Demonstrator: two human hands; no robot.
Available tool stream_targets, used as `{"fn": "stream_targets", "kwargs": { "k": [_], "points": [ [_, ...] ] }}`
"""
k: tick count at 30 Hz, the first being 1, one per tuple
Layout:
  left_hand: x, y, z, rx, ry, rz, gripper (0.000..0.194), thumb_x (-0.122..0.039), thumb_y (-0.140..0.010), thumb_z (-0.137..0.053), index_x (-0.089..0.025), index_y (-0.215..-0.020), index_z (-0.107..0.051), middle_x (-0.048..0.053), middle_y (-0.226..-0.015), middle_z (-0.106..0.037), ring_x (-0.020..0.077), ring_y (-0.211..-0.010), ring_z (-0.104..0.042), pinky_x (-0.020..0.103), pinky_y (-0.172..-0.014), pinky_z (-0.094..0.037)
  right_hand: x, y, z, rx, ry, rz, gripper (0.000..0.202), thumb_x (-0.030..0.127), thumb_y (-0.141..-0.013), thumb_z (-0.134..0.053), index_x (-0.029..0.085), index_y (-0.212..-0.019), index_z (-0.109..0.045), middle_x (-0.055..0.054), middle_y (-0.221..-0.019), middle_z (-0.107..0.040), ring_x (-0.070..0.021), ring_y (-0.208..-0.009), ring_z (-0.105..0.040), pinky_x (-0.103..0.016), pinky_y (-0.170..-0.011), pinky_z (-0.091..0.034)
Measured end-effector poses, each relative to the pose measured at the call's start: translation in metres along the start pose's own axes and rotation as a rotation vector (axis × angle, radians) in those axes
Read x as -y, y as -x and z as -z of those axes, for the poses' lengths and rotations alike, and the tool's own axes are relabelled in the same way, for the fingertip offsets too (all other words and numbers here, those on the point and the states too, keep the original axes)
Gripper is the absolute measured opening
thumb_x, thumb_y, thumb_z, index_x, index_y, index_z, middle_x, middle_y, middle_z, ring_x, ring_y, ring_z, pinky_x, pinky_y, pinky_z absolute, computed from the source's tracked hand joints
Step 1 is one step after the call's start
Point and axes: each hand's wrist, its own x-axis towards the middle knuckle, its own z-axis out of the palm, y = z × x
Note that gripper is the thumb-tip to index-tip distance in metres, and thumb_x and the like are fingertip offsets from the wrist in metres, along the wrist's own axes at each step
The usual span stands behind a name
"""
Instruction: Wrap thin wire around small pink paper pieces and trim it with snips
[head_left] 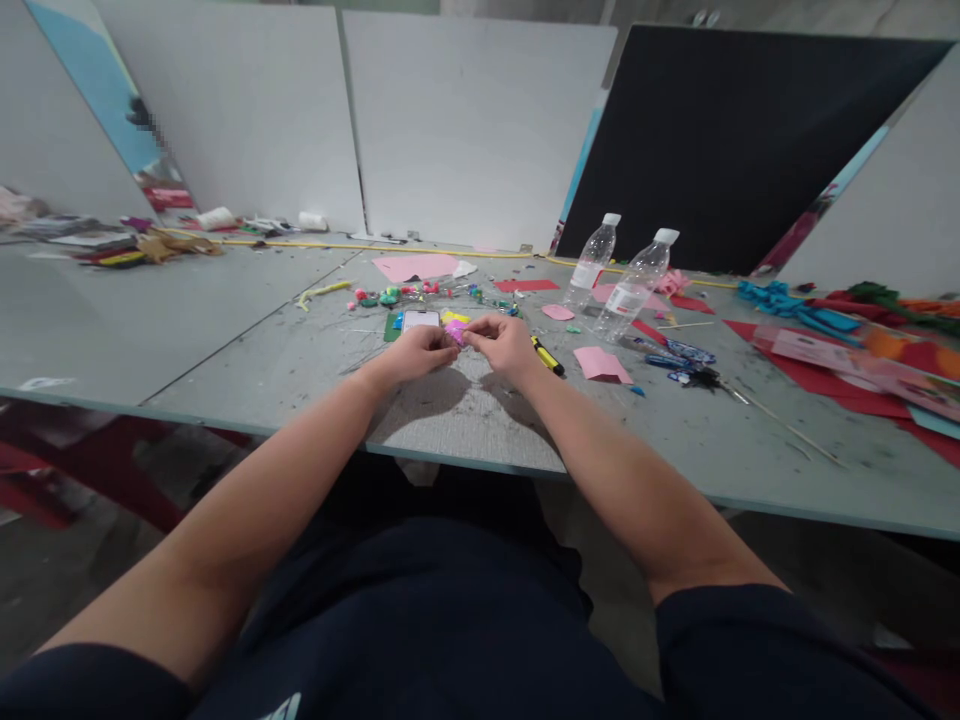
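Observation:
Between my two hands is a small bright pink-purple piece (456, 331), pinched at its edges by both sets of fingertips. My left hand (418, 354) is closed on its left side, and my right hand (504, 345) grips it from the right with thumb and forefinger. Just behind my left hand lies a phone (421, 320) with a lit screen, beside a green piece (391, 328). Something yellow (455, 317) shows behind the pink-purple piece. To the right of my right hand rests a yellow and black marker (548, 357).
Two clear plastic bottles (592, 264) (634, 290) stand right of centre on the grey table (247, 345). Coloured pompoms (390, 297) and pink paper (602, 365) lie around. Pens (679, 355), a thin stick (795, 425) and red sheets (825, 385) are at the right.

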Motion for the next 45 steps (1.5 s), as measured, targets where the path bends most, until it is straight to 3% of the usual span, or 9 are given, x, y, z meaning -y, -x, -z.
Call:
{"fn": "stream_targets", "kwargs": {
  "k": [6,14,22,33,37,45],
  "points": [
    [0.003,-0.001,0.001,0.020,0.064,-0.035,0.022,-0.033,-0.083,-0.068,-0.017,-0.070,-0.059,-0.002,-0.060,-0.054,0.0096,-0.053,-0.043,0.026,-0.053,-0.030,0.001,0.003,-0.006,-0.032,-0.043,0.031,0.015,0.032,-0.073,-0.080,0.020,-0.077,-0.073,-0.006,-0.083,-0.079,-0.0223,-0.080,-0.075,-0.037,-0.081,-0.059],
    [0.003,-0.001,0.005,0.013,0.084,-0.026,0.026,-0.040,-0.077,-0.072,-0.016,-0.071,-0.062,-0.002,-0.061,-0.054,0.0096,-0.054,-0.042,0.026,-0.054,-0.031,0.015,0.006,-0.009,-0.021,0.162,0.094,0.003,0.021,-0.081,-0.072,0.021,-0.078,-0.070,-0.004,-0.081,-0.077,-0.0192,-0.077,-0.072,-0.033,-0.077,-0.057],
    [0.000,-0.001,0.007,-0.069,0.097,-0.013,0.028,-0.041,-0.079,-0.072,-0.016,-0.067,-0.067,0.004,-0.066,-0.066,0.0132,-0.061,-0.055,0.027,-0.060,-0.040,0.008,0.002,-0.008,-0.049,0.047,0.031,0.014,0.032,-0.080,-0.074,0.022,-0.078,-0.065,-0.002,-0.075,-0.073,-0.0184,-0.072,-0.070,-0.034,-0.075,-0.058],
    [-0.002,-0.003,0.003,-0.110,0.279,0.047,0.023,-0.034,-0.075,-0.078,-0.016,-0.071,-0.065,0.002,-0.065,-0.066,0.0130,-0.061,-0.059,0.027,-0.064,-0.045,0.005,-0.002,-0.006,-0.077,-0.133,-0.053,0.035,0.049,-0.068,-0.086,0.021,-0.075,-0.065,-0.005,-0.075,-0.076,-0.0208,-0.073,-0.073,-0.038,-0.077,-0.062],
    [-0.002,-0.003,0.002,-0.104,0.342,0.065,0.025,-0.036,-0.072,-0.081,-0.014,-0.075,-0.069,0.004,-0.070,-0.070,0.0137,-0.065,-0.062,0.029,-0.069,-0.050,0.009,0.000,-0.006,-0.060,-0.185,-0.091,0.036,0.047,-0.065,-0.089,0.020,-0.075,-0.068,-0.007,-0.078,-0.078,-0.0226,-0.078,-0.076,-0.039,-0.080,-0.063],
    [-0.005,0.000,0.003,-0.074,0.289,0.053,0.023,-0.031,-0.076,-0.078,-0.014,-0.066,-0.068,0.003,-0.063,-0.065,0.0104,-0.058,-0.055,0.025,-0.059,-0.041,0.015,0.004,-0.008,-0.081,-0.240,-0.189,0.028,0.038,-0.066,-0.090,0.019,-0.075,-0.072,-0.006,-0.083,-0.081,-0.0217,-0.084,-0.077,-0.036,-0.080,-0.063]
  ]
}}
